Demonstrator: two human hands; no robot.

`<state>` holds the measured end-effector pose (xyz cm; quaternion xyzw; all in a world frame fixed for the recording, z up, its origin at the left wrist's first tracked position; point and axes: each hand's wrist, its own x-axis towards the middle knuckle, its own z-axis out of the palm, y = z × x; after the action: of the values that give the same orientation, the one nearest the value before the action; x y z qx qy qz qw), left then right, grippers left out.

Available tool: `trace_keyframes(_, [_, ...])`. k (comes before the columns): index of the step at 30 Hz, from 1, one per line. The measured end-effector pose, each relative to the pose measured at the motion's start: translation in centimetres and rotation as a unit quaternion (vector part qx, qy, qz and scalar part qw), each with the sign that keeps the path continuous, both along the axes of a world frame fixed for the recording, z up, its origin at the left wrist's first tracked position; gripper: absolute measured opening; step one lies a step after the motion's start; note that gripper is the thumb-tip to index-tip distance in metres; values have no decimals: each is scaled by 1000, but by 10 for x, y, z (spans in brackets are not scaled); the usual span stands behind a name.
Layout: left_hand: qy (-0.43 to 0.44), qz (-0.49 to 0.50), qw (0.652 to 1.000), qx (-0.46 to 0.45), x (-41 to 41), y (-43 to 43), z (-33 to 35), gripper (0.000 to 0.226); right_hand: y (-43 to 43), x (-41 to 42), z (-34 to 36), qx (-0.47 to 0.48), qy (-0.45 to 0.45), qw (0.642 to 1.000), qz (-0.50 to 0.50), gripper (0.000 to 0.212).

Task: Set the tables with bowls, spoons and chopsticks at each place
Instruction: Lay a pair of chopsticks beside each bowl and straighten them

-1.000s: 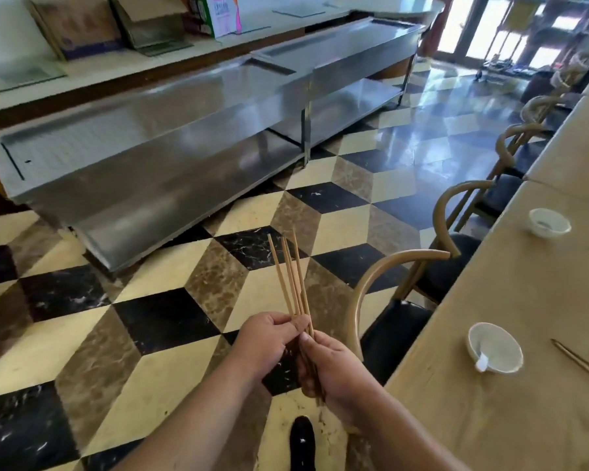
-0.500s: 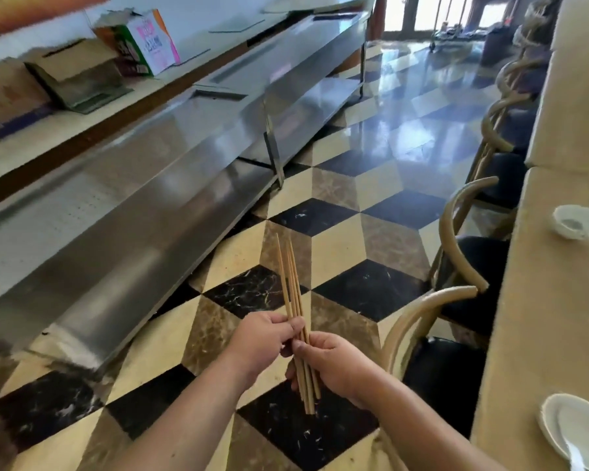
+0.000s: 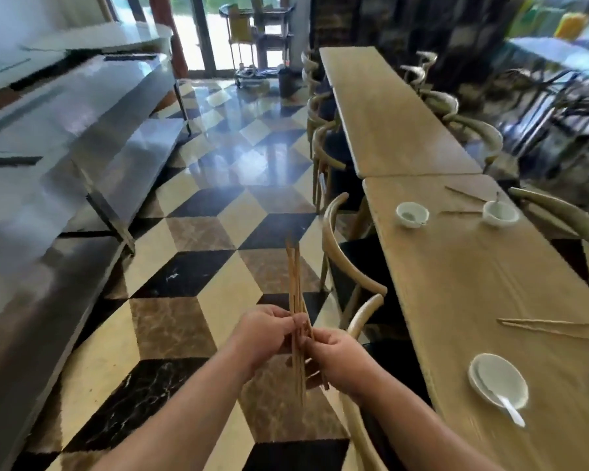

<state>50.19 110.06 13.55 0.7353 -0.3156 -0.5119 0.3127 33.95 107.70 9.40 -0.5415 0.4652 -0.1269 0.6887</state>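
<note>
I hold the bundle of chopsticks [image 3: 293, 287] upright, left of the wooden table [image 3: 456, 283], left hand [image 3: 264, 333] and right hand [image 3: 337, 355] both pinching it. Splitting off a pair here, a loose stick could slip and drop to the tiled floor [image 3: 218, 232]

Chopsticks [image 3: 295, 283]: light wood, matt, bare.
Desk [image 3: 456, 266]: pale wood, visible grain, matt finish.
Bowls [image 3: 411, 214]: white, smooth, glossy glaze.
Spoon [image 3: 510, 409]: white, smooth.
Chairs [image 3: 332, 246]: bent wood, smooth, satin.
Floor [image 3: 218, 185]: polished marble-look tiles, high gloss.
Counter [image 3: 65, 137]: brushed metal, reflective.
</note>
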Motion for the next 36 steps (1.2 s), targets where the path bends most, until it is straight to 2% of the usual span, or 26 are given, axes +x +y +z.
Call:
trace_keyframes(4, [-3, -107, 994, -8, 8, -34, -13, 20, -1, 10, 0, -5, 46, 992, -116, 25])
trace_keyframes(7, [20, -203, 979, -15, -14, -59, -14, 19, 5, -7, 3, -3, 51, 973, -224, 26])
trace_keyframes(14, [9, -389, 921, 5, -123, -81, -27, 21, 40, -90, -4, 23, 51, 914, -402, 26])
trace_keyframes(18, [3, -456, 889, 37, -201, -83, -37, 21, 59, -143, -26, 33, 83, 863, -498, 23])
trace_keyframes(23, [-43, -537, 840, 65, -286, -96, -74, 19, 59, -190, -70, 47, 51, 809, -584, 26])
trace_keyframes(25, [-68, -573, 815, 57, -315, -104, -86, 21, 59, -210, -90, 61, 36, 790, -609, 27])
trace_keyframes(27, [-95, -593, 799, 36, -345, -113, -100, 22, 56, -236, -102, 79, 24, 756, -649, 27])
trace_keyframes(30, [-124, -608, 784, 23, -372, -131, -116, 26, 56, -275, -131, 129, 68, 712, -687, 30])
trace_keyframes(33, [-128, -623, 771, 39, -390, -145, -134, 41, 49, -294, -169, 190, 74, 699, -685, 32])
trace_keyframes(36, [-134, -629, 764, 51, -400, -157, -146, 36, 35, -297, -189, 206, 63, 690, -691, 33])
